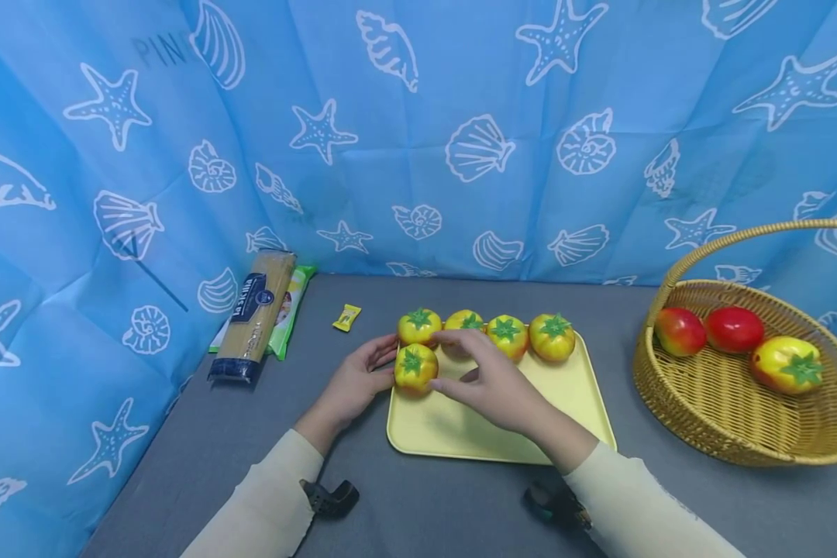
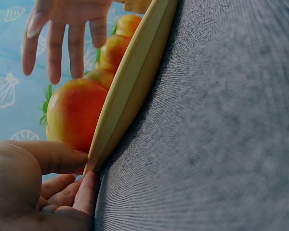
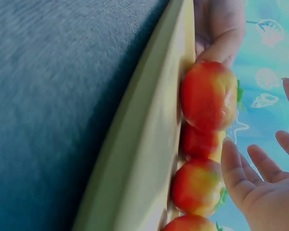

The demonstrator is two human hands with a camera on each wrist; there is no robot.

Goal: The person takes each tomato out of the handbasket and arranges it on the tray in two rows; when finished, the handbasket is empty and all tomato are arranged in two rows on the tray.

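A pale yellow tray (image 1: pixel 502 430) bears several yellow-red fruits with green leafy tops: a row along its back edge, including a back-right fruit (image 1: pixel 552 338), and one front-left fruit (image 1: pixel 416 372). My left hand (image 1: pixel 353 382) is at the tray's left side; in the left wrist view its thumb (image 2: pixel 62 159) and a finger pinch the rim beside the nearest fruit (image 2: pixel 77 113). Over the tray hovers my right hand (image 1: pixel 494 381), fingers spread and holding nothing, its thumb tip close to the front-left fruit. In the right wrist view its fingers (image 3: pixel 236 173) extend beside the fruits.
On the right stands a wicker basket (image 1: pixel 732 434) with two red fruits and one yellow-red fruit (image 1: pixel 787 364). A pasta pack (image 1: pixel 254 318) lies on a green packet (image 1: pixel 289 314) at the left. Behind the tray is a small yellow wrapper (image 1: pixel 346 318). A blue curtain (image 1: pixel 418 139) borders the table.
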